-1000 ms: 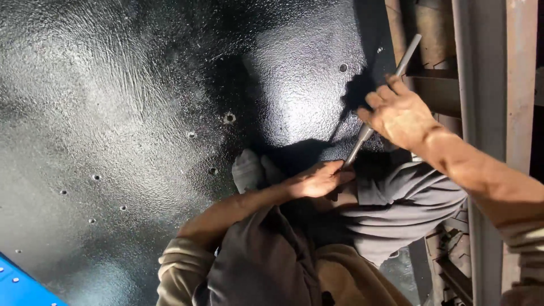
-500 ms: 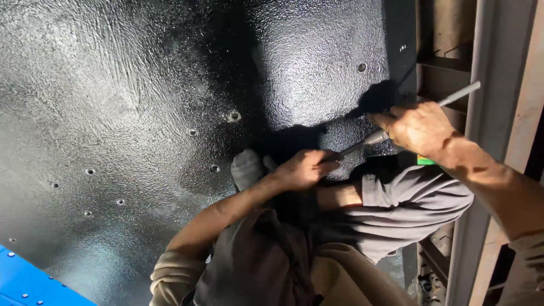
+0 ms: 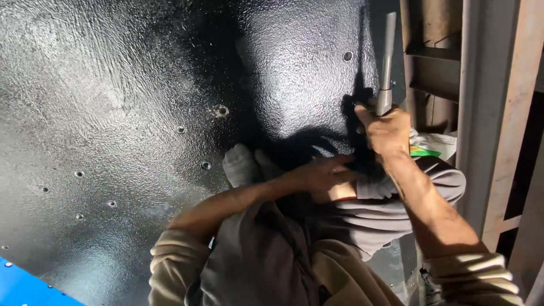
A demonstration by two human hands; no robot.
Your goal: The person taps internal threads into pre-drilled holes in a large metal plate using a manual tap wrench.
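My right hand (image 3: 388, 130) grips the lower part of a slim silver metal tool handle (image 3: 388, 56), which stands almost upright over the black textured metal floor (image 3: 113, 113). My left hand (image 3: 323, 175) reaches across my body and rests low in deep shadow beside the right wrist, fingers curled. What it touches is hidden, as is the tool's lower end. A whitish shoe tip (image 3: 241, 164) shows just left of the left forearm. My bent knee in grey trousers (image 3: 391, 209) lies under both hands.
Small bolt holes (image 3: 221, 111) dot the black floor. Rusty steel frame members and a pale upright post (image 3: 481, 113) run along the right. A blue panel corner (image 3: 22, 286) sits at the bottom left. A green and white scrap (image 3: 425, 150) lies by the knee.
My right hand has swung the tool handle from pointing right to nearly upright. My left hand has stayed low near the tool's base.
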